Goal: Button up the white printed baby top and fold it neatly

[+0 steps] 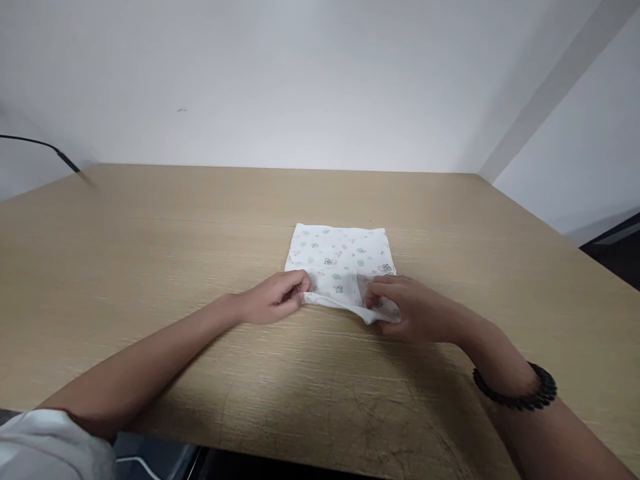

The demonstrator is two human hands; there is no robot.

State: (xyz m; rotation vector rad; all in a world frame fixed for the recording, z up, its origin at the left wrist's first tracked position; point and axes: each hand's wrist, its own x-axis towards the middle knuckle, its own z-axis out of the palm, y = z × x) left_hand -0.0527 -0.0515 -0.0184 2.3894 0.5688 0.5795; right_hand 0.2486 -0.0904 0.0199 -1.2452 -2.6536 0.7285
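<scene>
A white cloth (343,250) with small green and pink prints lies on the wooden table, its far part flat. Its near edge is raised and turned up between my hands. My left hand (280,297) pinches the near left corner between thumb and fingers. At the near right corner my right hand (407,307) is closed on the cloth, fingers curled over the top and thumb underneath. The edge sags slightly between the two grips. Part of the right corner is hidden behind my right fingers.
The wooden table (150,253) reaches back to a white wall (300,87). A black cable (55,150) comes in at the far left. A dark object (615,243) stands beyond the right edge. Below the front edge, a white cord (140,461) shows.
</scene>
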